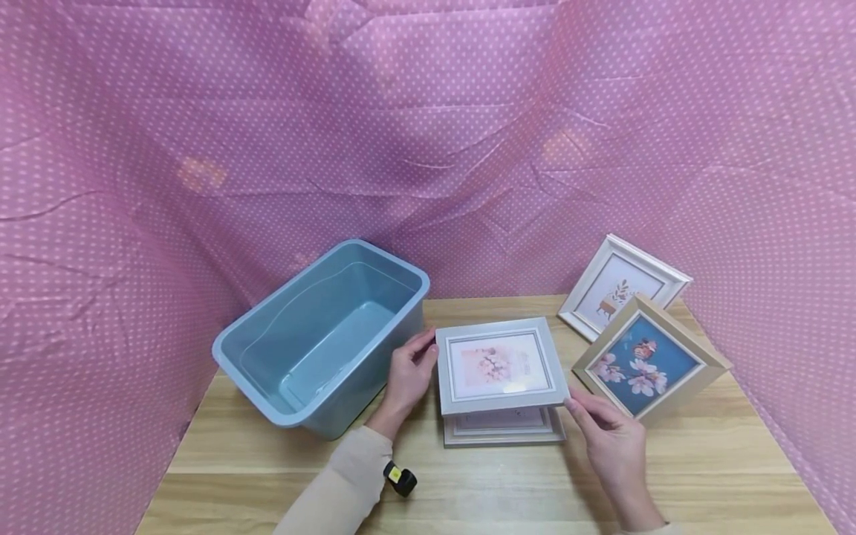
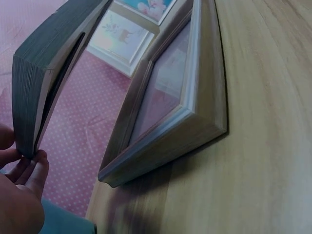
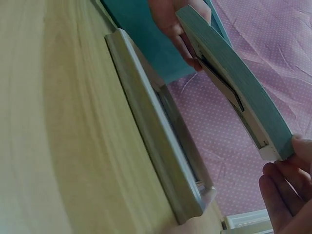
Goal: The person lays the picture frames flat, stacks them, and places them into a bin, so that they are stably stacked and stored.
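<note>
A grey-white picture frame point(image 1: 498, 365) with a pink flower print is held level between both hands, a little above a second picture frame point(image 1: 504, 438) lying flat on the table. My left hand point(image 1: 409, 375) pinches its left edge, thumb on top and fingertips beneath, as the left wrist view also shows. At the near right corner, my right hand point(image 1: 610, 442) grips it between thumb and fingers. In the right wrist view a gap separates the held frame point(image 3: 239, 83) from the lower frame point(image 3: 151, 126). Most of the lower print is hidden from the head view.
A blue-grey plastic bin point(image 1: 321, 349) stands left of the hands with nothing inside. On the right, a beige frame with a blue flower picture point(image 1: 645, 364) leans over a white frame with a deer print point(image 1: 618, 293). Pink dotted cloth point(image 1: 428, 148) surrounds the wooden table point(image 1: 468, 490).
</note>
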